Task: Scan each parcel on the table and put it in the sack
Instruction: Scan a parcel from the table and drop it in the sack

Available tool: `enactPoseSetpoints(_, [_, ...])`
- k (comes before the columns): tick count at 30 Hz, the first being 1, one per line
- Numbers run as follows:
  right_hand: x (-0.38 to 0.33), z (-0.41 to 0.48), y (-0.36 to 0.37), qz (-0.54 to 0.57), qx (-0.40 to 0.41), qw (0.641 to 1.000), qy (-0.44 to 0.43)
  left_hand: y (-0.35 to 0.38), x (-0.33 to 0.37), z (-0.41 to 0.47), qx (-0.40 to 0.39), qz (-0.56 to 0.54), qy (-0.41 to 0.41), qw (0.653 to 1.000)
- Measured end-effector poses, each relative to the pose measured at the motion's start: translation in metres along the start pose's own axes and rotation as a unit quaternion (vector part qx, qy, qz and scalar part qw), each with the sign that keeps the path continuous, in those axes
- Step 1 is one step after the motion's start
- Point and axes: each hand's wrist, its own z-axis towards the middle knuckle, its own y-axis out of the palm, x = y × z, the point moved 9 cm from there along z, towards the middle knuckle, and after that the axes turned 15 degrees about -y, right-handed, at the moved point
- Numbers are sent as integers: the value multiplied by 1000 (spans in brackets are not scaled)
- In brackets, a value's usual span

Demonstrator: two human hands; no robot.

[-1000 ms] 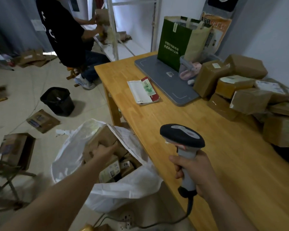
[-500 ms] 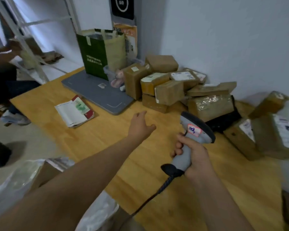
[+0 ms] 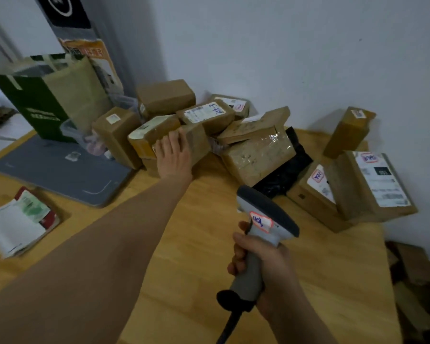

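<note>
Ideally the left hand (image 3: 173, 155), fingers lying flat and close together on the front taped parcel (image 3: 198, 143) of the tabletop pile, should grip it firmly and turn its label toward the barcode scanner (image 3: 267, 217) clenched in the right hand (image 3: 263, 266).

Blue hand-written "1-3" on the white label of a parcel (image 3: 205, 112) at 12 o'clock. Blue scribble like "110" on the scanner (image 3: 265, 227) sticker at 5 o'clock. Other labels too blurry.

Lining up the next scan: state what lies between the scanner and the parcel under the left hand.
Head view: only bare tabletop separates the scanner from the parcel that the left hand rests on.
</note>
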Motion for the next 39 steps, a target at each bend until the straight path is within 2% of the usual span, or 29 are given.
enactPoseSetpoints(3, [0,4,-5,-1,-2,1000,-1,-13,-4,-1,-8,-61,-11,998])
enactPoseSetpoints(5, [2,3,-2,0,-17,1000,5,-25,-22,-11,-50,-188,-59,979])
enactPoseSetpoints(6, [3,2,1,1,-22,1000,9,-25,-35,-17,-84,-273,-93,954])
enactPoseSetpoints(7, [5,0,4,2,-23,1000,13,-24,-48,-29,-129,-372,-127,911])
enactPoseSetpoints(8, [7,-1,6,2,-21,1000,16,-18,-59,-42,-190,-472,-156,847])
enactPoseSetpoints(10, [10,-4,10,2,-11,1000,15,-12,-73,-76,-309,-631,-189,686])
enactPoseSetpoints(11, [12,-5,11,1,-4,1000,13,-11,-79,-93,-355,-675,-200,615])
enactPoseSetpoints(13, [17,-9,13,-3,11,1000,17,-8,-95,-125,-424,-717,-226,506])
enactPoseSetpoints(15, [25,-15,20,-17,5,999,30,-7,-112,-151,-467,-728,-238,442])
enactPoseSetpoints(17, [35,-26,34,-44,-25,998,45,-7,-128,-171,-498,-726,-229,415])
enactPoseSetpoints(19, [44,-41,50,-65,-66,994,54,-9,-147,-185,-506,-729,-227,401])
enactPoseSetpoints(21, [50,-53,63,-86,-99,990,52,-11,-167,-194,-499,-729,-236,405])
enactPoseSetpoints(25, [56,-71,83,-132,-134,981,38,-23,-212,-193,-447,-709,-214,502])
enactPoseSetpoints(29, [60,-85,100,-180,-160,970,11,-44,-240,-195,-415,-714,-188,531])
enactPoseSetpoints(31, [63,-93,108,-206,-178,962,-6,-52,-247,-198,-414,-686,-157,577])
enactPoseSetpoints(34, [70,-106,120,-245,-210,946,-21,-57,-254,-202,-402,-614,-139,665])
enactPoseSetpoints(35, [73,-110,123,-254,-220,942,-25,-57,-259,-203,-391,-606,-151,677])
enactPoseSetpoints(39, [73,-120,129,-262,-220,937,-69,-55,-290,-204,-327,-618,-198,687])
